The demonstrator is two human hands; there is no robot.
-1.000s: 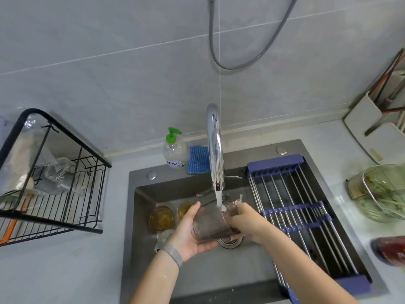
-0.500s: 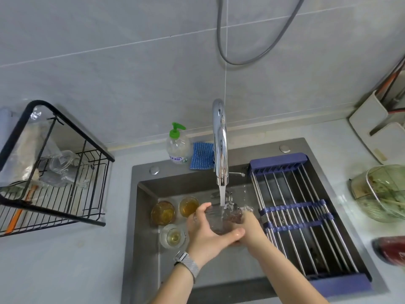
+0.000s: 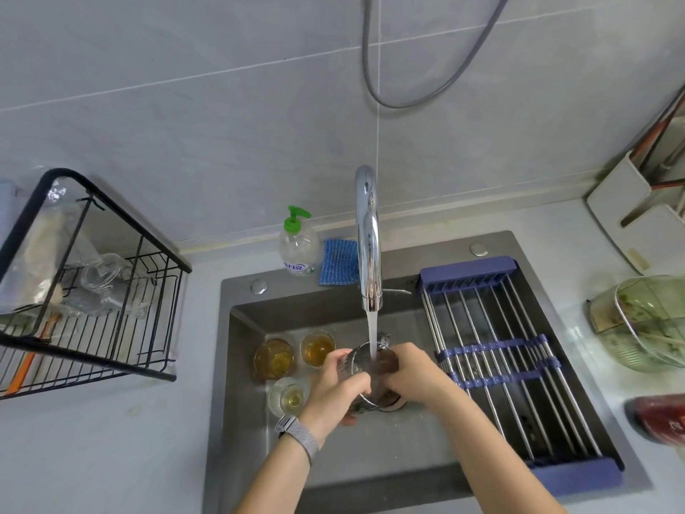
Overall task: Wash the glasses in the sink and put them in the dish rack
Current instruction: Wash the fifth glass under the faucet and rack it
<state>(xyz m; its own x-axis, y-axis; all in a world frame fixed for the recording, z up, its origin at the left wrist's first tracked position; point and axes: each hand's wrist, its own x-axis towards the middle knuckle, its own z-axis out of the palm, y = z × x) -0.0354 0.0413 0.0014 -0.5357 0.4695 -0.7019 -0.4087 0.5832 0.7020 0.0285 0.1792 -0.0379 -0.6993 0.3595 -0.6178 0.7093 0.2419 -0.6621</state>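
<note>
Glass now upright under tap — both hands still gripping.

**Glass held under running tap**

Over the sink, the left hand and right hand grip a clear glass beneath the faucet, water streaming into it. Three glasses with amber liquid stand just left. A black dish rack sits on the worktop.
</note>
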